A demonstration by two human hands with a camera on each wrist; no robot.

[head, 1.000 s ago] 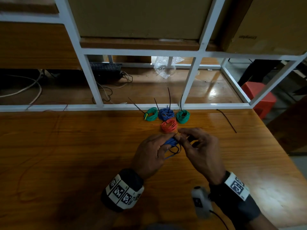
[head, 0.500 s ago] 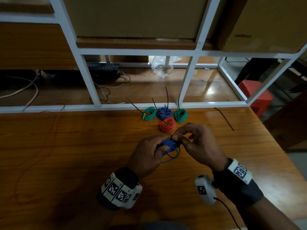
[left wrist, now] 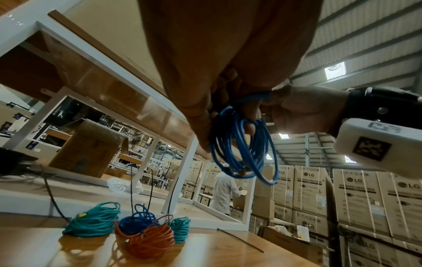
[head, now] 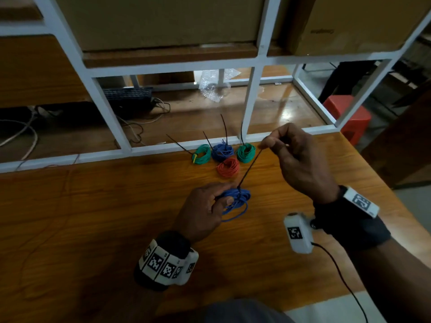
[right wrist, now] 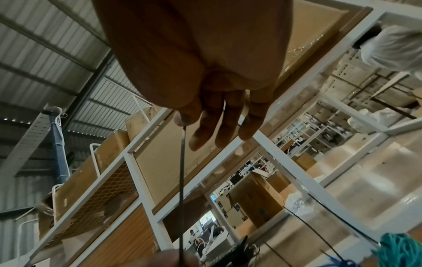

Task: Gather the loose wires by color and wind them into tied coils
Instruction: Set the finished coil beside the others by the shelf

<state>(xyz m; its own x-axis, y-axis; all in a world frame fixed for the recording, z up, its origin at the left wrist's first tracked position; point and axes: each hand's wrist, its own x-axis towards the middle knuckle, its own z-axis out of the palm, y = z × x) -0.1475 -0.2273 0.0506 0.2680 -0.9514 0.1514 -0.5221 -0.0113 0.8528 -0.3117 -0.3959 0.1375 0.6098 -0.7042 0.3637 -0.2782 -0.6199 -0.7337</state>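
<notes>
Left hand (head: 205,206) grips blue wire coil (head: 235,201) just above wooden table (head: 93,217), near centre. Right hand (head: 300,159) pinches black zip tie (head: 250,167) tail between thumb and forefinger, other fingers loose, tie taut from coil up-right. Far side: two green coils (head: 202,154), blue coil (head: 222,151), orange coil (head: 228,167), clustered.

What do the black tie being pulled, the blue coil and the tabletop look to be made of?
Black tie: likely nylon plastic; a thin, matte strip drawn straight.
Blue coil: probably plastic-insulated wire; smooth, slightly glossy, springy loops.
Tabletop: wood or wood-look laminate; visible grain, glossy reflective finish.
</notes>
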